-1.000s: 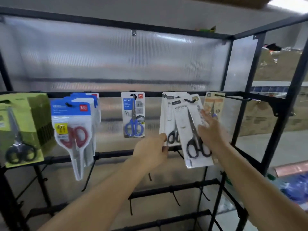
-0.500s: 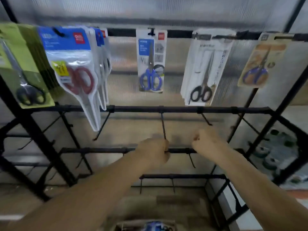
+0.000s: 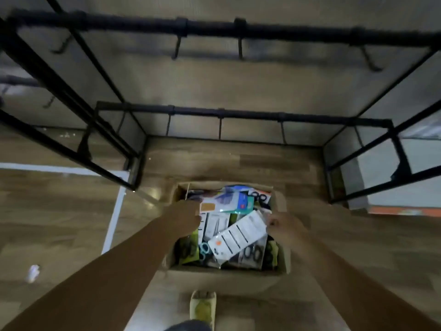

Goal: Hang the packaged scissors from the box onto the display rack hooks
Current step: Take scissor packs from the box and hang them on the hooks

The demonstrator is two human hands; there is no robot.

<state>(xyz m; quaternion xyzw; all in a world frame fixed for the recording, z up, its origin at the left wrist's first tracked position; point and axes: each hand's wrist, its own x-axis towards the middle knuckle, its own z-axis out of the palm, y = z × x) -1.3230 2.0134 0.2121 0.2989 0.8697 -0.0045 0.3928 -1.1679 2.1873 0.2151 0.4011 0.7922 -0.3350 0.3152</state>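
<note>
An open cardboard box (image 3: 282,261) stands on the floor below me, full of several packaged scissors. My right hand (image 3: 284,225) pinches the right corner of a white packaged scissors (image 3: 238,235) that lies tilted on top of the pile. My left hand (image 3: 183,218) reaches into the box's left side, its fingers against the edge of a blue and white pack with an orange corner (image 3: 222,204). Blur hides whether it grips that pack. The black display rack (image 3: 238,32) rises behind the box, with bare hooks (image 3: 239,47) on its lower bars.
The rack's black side frames (image 3: 71,96) flank the box left and right. A foot in a yellow-green slipper (image 3: 202,306) stands just in front of the box. A scrap of white litter (image 3: 32,273) lies on the wooden floor to the left.
My view has swung down from the hanging scissors to the box on the floor. Both hands have dropped from the rack into the box, and the right one has taken a white pack.
</note>
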